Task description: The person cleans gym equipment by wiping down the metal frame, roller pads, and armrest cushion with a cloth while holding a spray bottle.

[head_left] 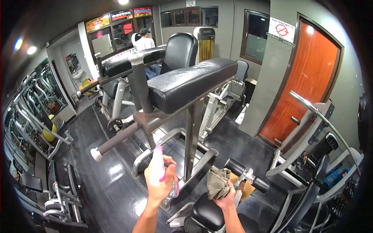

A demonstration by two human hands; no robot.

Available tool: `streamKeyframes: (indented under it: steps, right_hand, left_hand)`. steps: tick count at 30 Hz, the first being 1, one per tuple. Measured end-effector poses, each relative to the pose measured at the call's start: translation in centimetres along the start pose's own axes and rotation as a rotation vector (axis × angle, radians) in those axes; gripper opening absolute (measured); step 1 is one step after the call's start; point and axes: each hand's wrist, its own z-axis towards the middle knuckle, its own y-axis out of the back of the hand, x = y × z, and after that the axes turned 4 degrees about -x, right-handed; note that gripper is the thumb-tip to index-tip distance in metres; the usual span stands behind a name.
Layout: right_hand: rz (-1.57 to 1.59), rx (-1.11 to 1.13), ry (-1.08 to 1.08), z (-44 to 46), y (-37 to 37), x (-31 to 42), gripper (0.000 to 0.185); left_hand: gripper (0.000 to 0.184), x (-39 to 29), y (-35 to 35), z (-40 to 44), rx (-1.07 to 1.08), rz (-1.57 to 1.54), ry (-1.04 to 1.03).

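Matt fabric, smooth plastic, glossy surfaces
The crumpled cloth (218, 184) looks matt; the spray bottle (157, 167) is smooth plastic, its body see-through. The long pad (192, 81) has a leather-like sheen, the post (193, 136) under it is metal, the door (307, 81) glossy and wood-like, the floor (98, 186) shiny.

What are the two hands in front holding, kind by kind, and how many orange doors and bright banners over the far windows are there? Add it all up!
Spray bottle, in the left hand: 1
Cloth, in the right hand: 1
Orange door: 1
Banners: 3
Total: 6
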Motion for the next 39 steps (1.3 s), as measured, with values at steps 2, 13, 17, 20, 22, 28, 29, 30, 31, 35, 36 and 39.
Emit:
streamKeyframes:
  steps: [2, 13, 17, 20, 22, 28, 29, 30, 31, 35, 36, 39]
  right_hand:
    - [-0.032, 0.030, 0.073, -1.3, -0.3, -0.2, 0.053]
    - [0.050, 0.012, 0.060, -7.5, 2.5, -2.1, 0.046]
    - [0.056, 0.064, 0.071, -8.0, 2.6, -2.0, 0.046]
    - [0.075, 0.000, 0.085, -7.5, 2.7, -2.1, 0.047]
    - [0.074, -0.010, 0.097, -7.0, 2.6, -2.1, 0.047]
    - [0.087, 0.039, 0.084, -6.0, 2.4, -2.0, 0.049]
    - [0.088, 0.042, 0.087, -5.7, 2.5, -2.0, 0.049]
    - [0.084, 0.016, 0.106, -5.4, 2.6, -2.0, 0.049]
    - [0.080, -0.013, 0.125, -5.3, 2.7, -1.9, 0.049]
    - [0.083, -0.025, 0.141, -4.7, 2.5, -1.7, 0.051]
    - [0.084, -0.022, 0.147, -4.3, 2.7, -1.7, 0.051]
    - [0.126, -0.056, 0.136, -3.7, 2.8, -1.7, 0.051]
  left_hand:
    - [0.036, 0.1, -0.1, 0.0, 0.011, -0.017, -0.021]
    - [0.024, -1.8, -0.9, 1.0, 0.009, -0.034, -0.022]
    - [0.020, -1.7, -1.5, 2.1, 0.000, -0.009, 0.015]
    - [0.019, -1.0, -2.1, 3.1, 0.015, 0.022, 0.030]
    - [0.019, -0.3, -2.5, 3.6, 0.031, 0.032, 0.036]
    - [0.020, 1.4, -4.3, 4.8, 0.065, 0.008, 0.075]
    - [0.020, 1.7, -4.7, 5.0, 0.064, 0.036, 0.059]
    - [0.021, 2.0, -5.0, 5.3, 0.064, 0.063, 0.041]
    - [0.017, 2.4, -5.1, 5.6, 0.090, 0.116, 0.018]
    - [0.016, 3.9, -6.1, 7.0, 0.109, 0.168, -0.044]
    - [0.020, 3.9, -6.6, 7.2, 0.088, 0.155, -0.015]
    - [0.024, 3.9, -8.1, 7.9, 0.075, 0.114, 0.009]
